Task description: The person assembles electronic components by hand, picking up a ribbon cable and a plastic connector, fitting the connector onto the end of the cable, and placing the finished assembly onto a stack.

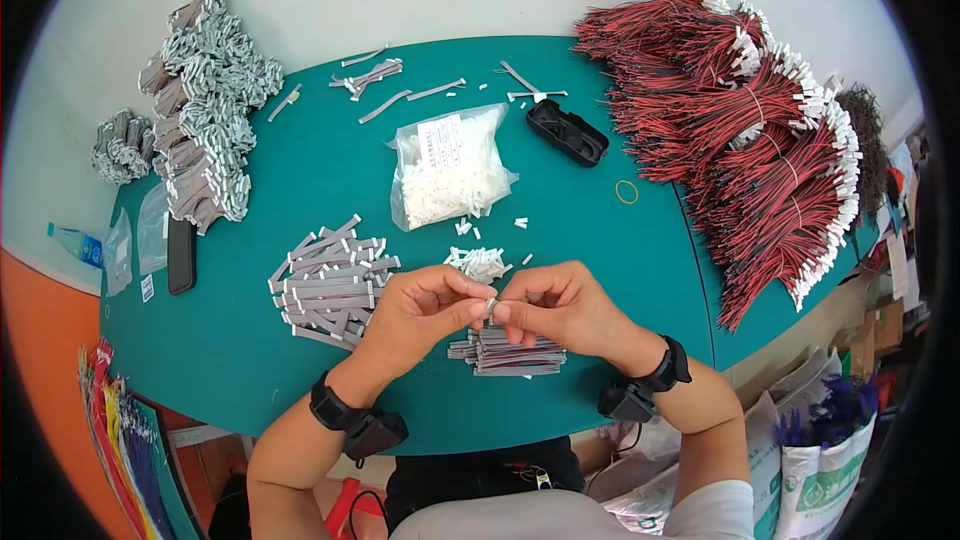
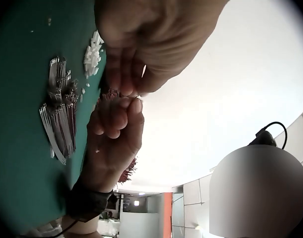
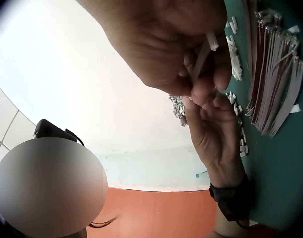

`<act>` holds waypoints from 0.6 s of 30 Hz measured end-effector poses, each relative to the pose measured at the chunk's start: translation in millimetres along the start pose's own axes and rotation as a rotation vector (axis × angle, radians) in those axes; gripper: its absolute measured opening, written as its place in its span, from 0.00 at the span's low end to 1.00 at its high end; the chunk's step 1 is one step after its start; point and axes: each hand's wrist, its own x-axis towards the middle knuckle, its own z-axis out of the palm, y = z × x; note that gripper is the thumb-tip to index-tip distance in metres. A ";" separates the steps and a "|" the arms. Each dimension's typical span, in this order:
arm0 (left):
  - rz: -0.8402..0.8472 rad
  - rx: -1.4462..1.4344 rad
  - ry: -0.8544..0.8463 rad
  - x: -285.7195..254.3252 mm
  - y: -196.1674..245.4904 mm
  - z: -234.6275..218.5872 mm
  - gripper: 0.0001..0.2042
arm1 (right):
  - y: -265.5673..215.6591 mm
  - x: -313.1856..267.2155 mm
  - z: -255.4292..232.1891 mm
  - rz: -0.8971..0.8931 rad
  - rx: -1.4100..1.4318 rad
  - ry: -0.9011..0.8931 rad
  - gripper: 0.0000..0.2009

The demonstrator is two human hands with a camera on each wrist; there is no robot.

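Note:
Both hands meet fingertip to fingertip above the table in the head view. The left hand point(image 1: 423, 315) and the right hand point(image 1: 565, 312) pinch a small piece between thumbs and fingers, mostly covered by the fingertips. In the right wrist view a flat grey cable point(image 3: 201, 62) with a white connector point(image 3: 212, 41) at its end passes through the right hand point(image 3: 166, 42). Just below the hands lies a stack of grey cables point(image 1: 515, 352). White connectors point(image 1: 478, 263) are piled beyond the fingers. Cables with white ends point(image 1: 330, 285) spread beside the left hand.
A clear bag of white connectors point(image 1: 450, 180) lies mid-table, with a black case point(image 1: 567, 133) at its right. Red-black wire bundles point(image 1: 740, 140) fill the right side. Grey cable bundles point(image 1: 205, 110) and a phone point(image 1: 182, 255) are at left. A rubber band point(image 1: 627, 192) lies on the table.

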 end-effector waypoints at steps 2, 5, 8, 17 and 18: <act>0.017 0.028 0.032 -0.8 1.0 3.2 0.06 | -1.8 -0.8 0.8 0.011 -0.010 0.012 0.06; 0.137 0.208 0.069 -1.4 -3.8 5.3 0.06 | -1.8 -1.0 0.3 0.019 -0.012 0.010 0.07; 0.181 0.212 0.072 -1.2 -6.9 5.0 0.06 | -0.7 -0.5 0.1 0.015 -0.013 0.013 0.07; 0.152 0.240 0.109 -3.2 -7.8 7.5 0.07 | 1.1 -1.5 5.6 -0.028 -0.014 0.047 0.08; 0.163 0.245 0.111 -3.4 -8.2 7.6 0.07 | 1.0 -1.1 5.4 -0.012 -0.014 0.046 0.08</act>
